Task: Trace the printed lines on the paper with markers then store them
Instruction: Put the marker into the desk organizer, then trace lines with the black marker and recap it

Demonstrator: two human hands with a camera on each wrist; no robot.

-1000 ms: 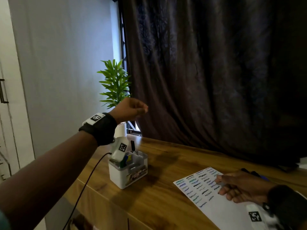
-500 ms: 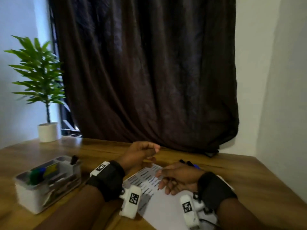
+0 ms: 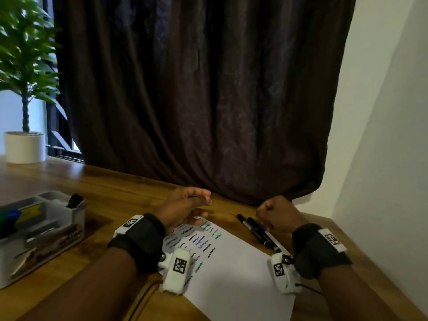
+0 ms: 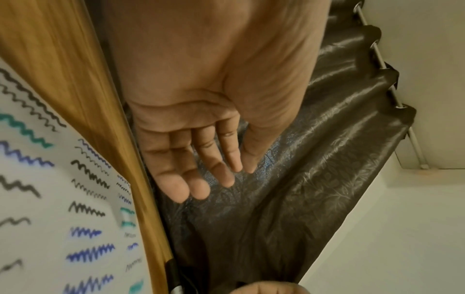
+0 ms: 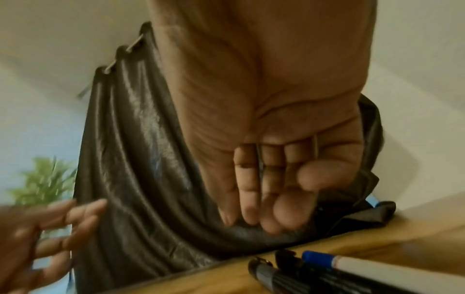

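Note:
A white paper (image 3: 231,274) with rows of black, blue and green squiggles lies on the wooden table (image 3: 115,193). My left hand (image 3: 199,205) hovers over the paper's far left corner, fingers fairly straight, holding nothing; the left wrist view shows its empty palm (image 4: 214,179) beside the squiggles (image 4: 37,199). My right hand (image 3: 268,212) hangs just above the markers (image 3: 254,230) right of the paper, fingers loosely curled and empty (image 5: 264,208). A black marker (image 5: 276,278) and a blue-capped white marker (image 5: 377,270) lie side by side.
A white desk organizer (image 3: 41,230) holding markers and cards stands at the left. A potted plant (image 3: 24,147) sits at the far left. A dark curtain (image 3: 196,100) hangs behind the table, and a white wall (image 3: 382,158) closes the right side.
The head view swung right from the organizer to the paper. My left hand came down from beside the organizer to over the paper. My right hand lifted off the paper and moved over the markers.

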